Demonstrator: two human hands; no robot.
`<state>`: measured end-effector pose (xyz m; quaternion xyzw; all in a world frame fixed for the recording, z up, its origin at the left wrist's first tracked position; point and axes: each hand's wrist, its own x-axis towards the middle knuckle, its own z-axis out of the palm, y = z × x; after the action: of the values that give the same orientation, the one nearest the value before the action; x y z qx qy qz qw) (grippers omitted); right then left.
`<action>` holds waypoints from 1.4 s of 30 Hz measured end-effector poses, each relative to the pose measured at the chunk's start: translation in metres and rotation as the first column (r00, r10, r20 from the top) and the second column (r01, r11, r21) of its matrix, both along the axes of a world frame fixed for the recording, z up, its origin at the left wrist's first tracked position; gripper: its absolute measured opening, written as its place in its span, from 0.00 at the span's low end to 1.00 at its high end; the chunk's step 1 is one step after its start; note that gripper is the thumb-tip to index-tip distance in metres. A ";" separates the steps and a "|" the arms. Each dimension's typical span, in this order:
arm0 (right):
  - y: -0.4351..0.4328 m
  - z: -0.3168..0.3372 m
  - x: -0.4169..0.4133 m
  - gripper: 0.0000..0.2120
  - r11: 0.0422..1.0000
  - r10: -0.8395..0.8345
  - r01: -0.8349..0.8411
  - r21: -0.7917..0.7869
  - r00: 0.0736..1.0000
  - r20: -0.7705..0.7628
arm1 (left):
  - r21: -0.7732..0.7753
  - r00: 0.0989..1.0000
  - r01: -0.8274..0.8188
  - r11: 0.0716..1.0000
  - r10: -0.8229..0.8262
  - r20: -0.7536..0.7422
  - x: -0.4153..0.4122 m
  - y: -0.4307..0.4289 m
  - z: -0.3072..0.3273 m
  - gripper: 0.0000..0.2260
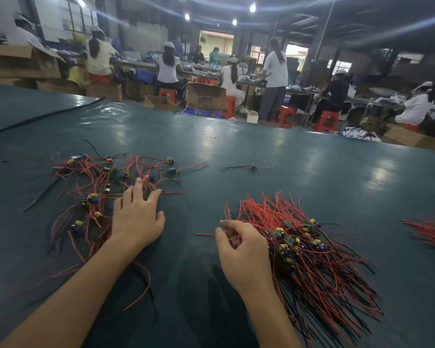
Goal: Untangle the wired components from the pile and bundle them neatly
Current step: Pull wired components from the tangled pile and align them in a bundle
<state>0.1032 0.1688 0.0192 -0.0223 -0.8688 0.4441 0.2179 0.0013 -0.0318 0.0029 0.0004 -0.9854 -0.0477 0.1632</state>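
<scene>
Two hands are on the table (274,151), one at each heap. The fingers (133,194) of the left hand (136,219) lie straight and spread, tips touching the near-right edge of the pile (96,187); they grip nothing. The fingers (232,226) of the right hand (241,249) are curled, and thumb and forefinger appear to pinch red wires at the left edge of the bundle (319,259).

The pile sits left of centre, loose and crossed, with small boards scattered through its red and black leads. The bundle lies to the near right, boards gathered at its middle and leads roughly parallel, though the ends fan out. No tie on it can be seen. One stray unit (254,167) lies apart, further off. A second heap (432,234) shows at the right edge.

Judgement: well over half is sorted. Outstanding are the pile, the stray unit and securing the bundle.
</scene>
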 end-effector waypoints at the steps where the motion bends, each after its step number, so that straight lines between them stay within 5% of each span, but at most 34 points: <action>1: 0.000 0.000 0.000 0.07 1.000 -0.002 0.002 -0.006 1.000 -0.001 | -0.005 1.000 -0.010 1.000 0.010 0.000 0.000 0.000 0.000 0.25; 9: 0.000 -0.001 -0.001 0.07 1.000 -0.006 0.006 -0.022 1.000 0.016 | -0.009 0.995 -0.092 0.996 0.091 -0.026 -0.005 -0.006 0.005 0.19; 16: 0.000 -0.001 -0.001 0.08 1.000 0.006 -0.006 -0.026 1.000 0.014 | 0.184 0.957 0.059 0.981 -0.003 -0.291 0.003 -0.011 0.012 0.07; 23: 0.000 0.001 0.001 0.08 0.999 0.017 -0.016 -0.041 1.000 0.024 | 0.174 0.647 0.495 0.852 -0.228 -0.727 0.020 0.010 0.029 0.08; 27: 0.000 0.002 0.000 0.09 0.999 0.011 -0.010 -0.036 0.999 0.032 | 0.265 0.632 0.664 0.700 -0.334 -0.700 0.032 0.031 0.032 0.14; 33: -0.001 -0.001 -0.002 0.09 0.995 0.020 -0.018 -0.097 1.000 0.017 | 0.341 0.674 0.708 0.618 -0.448 -0.587 0.036 0.034 0.024 0.11; 38: -0.008 0.001 -0.006 0.11 0.915 0.142 -0.094 -0.392 0.985 0.096 | 0.456 0.628 0.778 0.433 -0.497 -0.599 0.046 0.048 0.024 0.11; 42: -0.009 0.008 -0.003 0.04 0.772 0.130 -0.102 -0.628 0.992 -0.002 | 0.510 0.624 0.780 0.363 -0.517 -0.586 0.051 0.055 0.024 0.12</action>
<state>0.1006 0.1600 0.0275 -0.0490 -0.6759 0.7195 0.1522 0.0525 0.0235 0.0272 -0.3379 -0.7511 -0.4956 0.2758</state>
